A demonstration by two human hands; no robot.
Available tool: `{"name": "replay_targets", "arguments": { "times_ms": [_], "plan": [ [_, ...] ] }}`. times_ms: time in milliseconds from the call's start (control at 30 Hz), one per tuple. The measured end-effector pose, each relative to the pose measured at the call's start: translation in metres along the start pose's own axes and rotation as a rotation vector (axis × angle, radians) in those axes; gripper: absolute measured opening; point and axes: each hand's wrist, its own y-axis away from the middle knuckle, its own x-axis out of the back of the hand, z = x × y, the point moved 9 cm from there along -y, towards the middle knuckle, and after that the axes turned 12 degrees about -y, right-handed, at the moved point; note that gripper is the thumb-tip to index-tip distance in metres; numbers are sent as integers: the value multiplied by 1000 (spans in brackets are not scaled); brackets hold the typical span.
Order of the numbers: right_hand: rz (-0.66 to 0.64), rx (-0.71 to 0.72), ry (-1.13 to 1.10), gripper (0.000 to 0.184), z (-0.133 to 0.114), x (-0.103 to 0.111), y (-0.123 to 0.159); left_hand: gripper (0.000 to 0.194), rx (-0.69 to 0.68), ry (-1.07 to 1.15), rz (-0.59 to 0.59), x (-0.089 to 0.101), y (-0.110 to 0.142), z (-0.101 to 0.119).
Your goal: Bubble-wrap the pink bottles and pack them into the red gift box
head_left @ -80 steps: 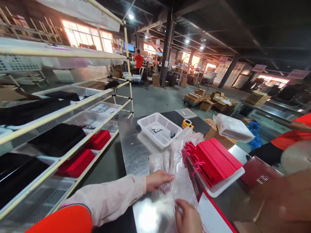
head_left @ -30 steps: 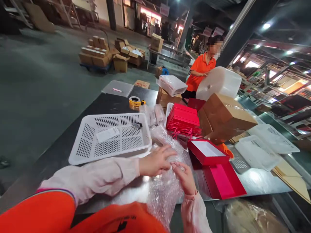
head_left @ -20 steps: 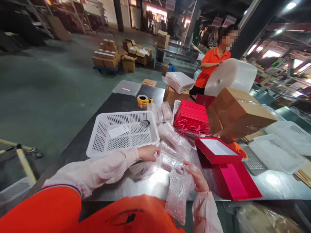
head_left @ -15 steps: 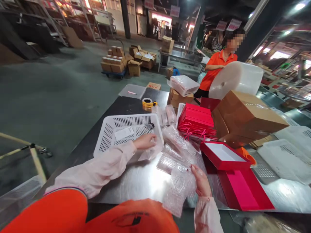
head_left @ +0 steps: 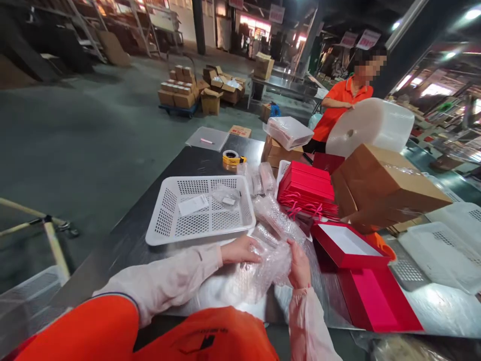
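A crumpled piece of bubble wrap (head_left: 272, 265) stretches between my two hands above the metal table, near its front edge. My left hand (head_left: 241, 250) is closed on its left side, thumb and fingers pinching. On the right edge my right hand (head_left: 299, 263) grips the same sheet. Just behind them lie rolled bubble-wrap bundles (head_left: 280, 218). A white perforated basket (head_left: 201, 237) stands to the left of these. In it are a white card (head_left: 193, 205) and a small clear bag (head_left: 225, 197) with a white label; its contents are hard to make out.
Red paper bags (head_left: 310, 183) are stacked at the back right, beside a large cardboard box (head_left: 391, 185). An open red box (head_left: 379, 301) and its other half (head_left: 351, 244) lie right. Tape (head_left: 231, 159) sits farther back. A person in orange (head_left: 343, 103) holds a big bubble-wrap roll (head_left: 370, 125).
My left hand has moved from the basket's near right corner down to the bubble wrap. My right hand has risen slightly with the sheet. A labelled clear bag now shows in the basket.
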Motion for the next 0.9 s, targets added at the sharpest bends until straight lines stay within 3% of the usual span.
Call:
{"name": "replay_targets", "arguments": {
  "times_ms": [67,133,200,233,300,367,433,500,567,633,700,767,833,900],
  "plan": [
    [123,50,153,64,-17,29,-6,40,49,169,84,5,5,-13],
    [292,129,355,60,-40,60,-8,41,102,371,187,23,10,-24],
    [319,139,466,57,-51,67,-8,48,128,522,232,38,13,-29],
    [242,110,472,56,-48,59,-8,51,129,575,228,41,13,-29],
    [-55,-12,406,54,-26,19,-1,59,110,660,194,40,12,-25],
    [-393,-205,290,56,7,-32,24,65,87,738,164,34,8,-23],
    [-589,-333,206,57,29,-70,52,65,100,746,222,31,5,-30],
    [-506,-259,217,51,30,-83,62,58,144,678,346,28,4,-43],
    [-310,-42,306,44,11,-84,61,54,167,608,433,22,3,-50],
    [-213,137,376,39,-10,-90,59,55,149,595,409,11,-4,-47],
    [-193,179,379,38,-21,-94,50,54,100,483,304,10,-17,-33],
    [-147,92,307,40,-19,-85,35,52,65,194,312,40,-34,-19],
    [-123,-61,191,46,-9,-67,24,40,60,-126,474,101,-54,-10],
    [-121,-198,79,54,1,-49,20,29,77,-242,593,163,-77,-9]
  ]
}}
